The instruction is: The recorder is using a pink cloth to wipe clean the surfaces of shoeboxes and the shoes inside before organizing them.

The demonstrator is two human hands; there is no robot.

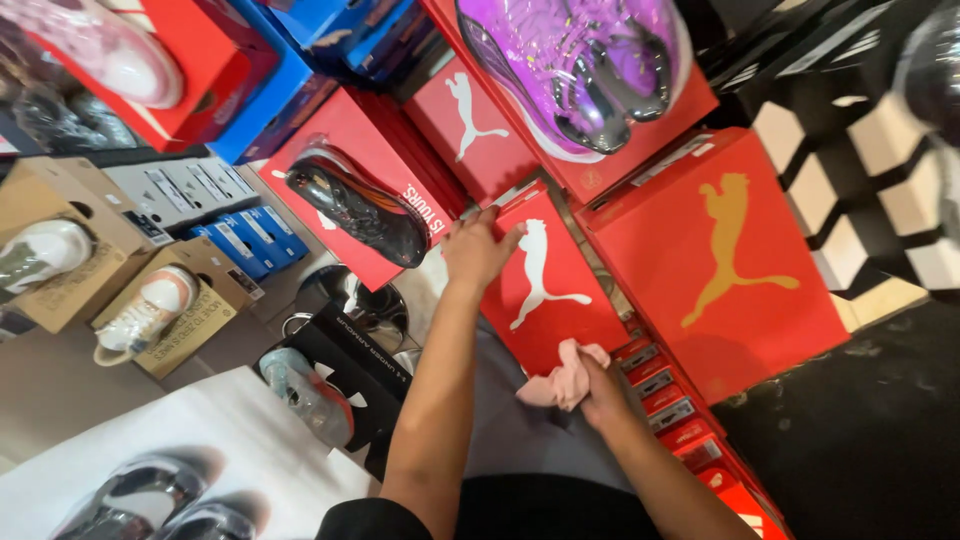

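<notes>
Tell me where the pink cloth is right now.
The crumpled pink cloth is low in the head view, just right of centre, bunched in the right hand against the lower edge of the red cardboard shoebox that the left hand steadies.

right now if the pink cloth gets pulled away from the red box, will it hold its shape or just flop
The pink cloth would probably flop: it is bunched in soft folds in the right hand. It looks light, since the fingers grip it loosely with no visible strain. It seems unlikely to slide by itself, pressed against the red box that the left hand steadies.
</notes>
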